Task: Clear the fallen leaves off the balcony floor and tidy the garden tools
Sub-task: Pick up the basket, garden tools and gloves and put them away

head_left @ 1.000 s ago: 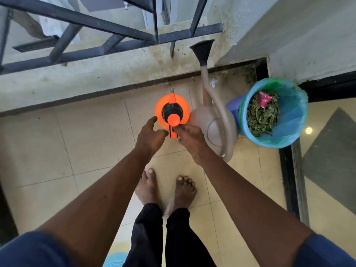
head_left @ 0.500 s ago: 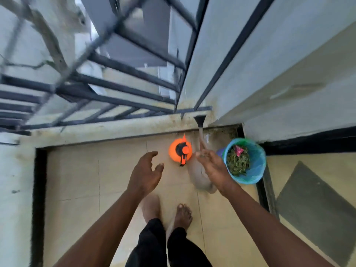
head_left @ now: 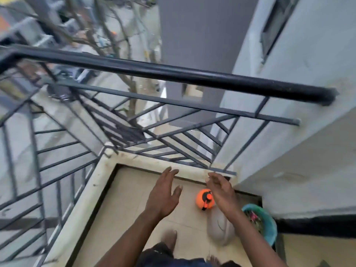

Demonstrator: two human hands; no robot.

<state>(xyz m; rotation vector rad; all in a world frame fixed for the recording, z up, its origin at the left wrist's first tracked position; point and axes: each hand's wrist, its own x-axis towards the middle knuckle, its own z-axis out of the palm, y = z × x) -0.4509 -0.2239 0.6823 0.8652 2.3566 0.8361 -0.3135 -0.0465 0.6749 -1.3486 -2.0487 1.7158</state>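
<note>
An orange spray bottle (head_left: 201, 199) with a black and orange trigger head stands on the beige tiled balcony floor (head_left: 131, 209) near the far corner. A beige watering can (head_left: 218, 228) sits just behind it, partly hidden by my right forearm. A blue bin (head_left: 269, 226) lined with a bag and holding green leaves stands to the right. My left hand (head_left: 165, 195) is raised, fingers spread and straight, holding nothing. My right hand (head_left: 221, 191) hovers above the spray bottle with relaxed fingers, also empty.
A black metal railing (head_left: 173, 74) with diagonal bars runs along the far and left sides of the balcony on a pale concrete kerb (head_left: 84, 201). A white wall (head_left: 308, 151) closes the right side. My bare foot (head_left: 170, 237) is on the tiles.
Both hands have come off the spray bottle and lifted away from it. The view has swung upward, so the railing and the street below fill most of the frame.
</note>
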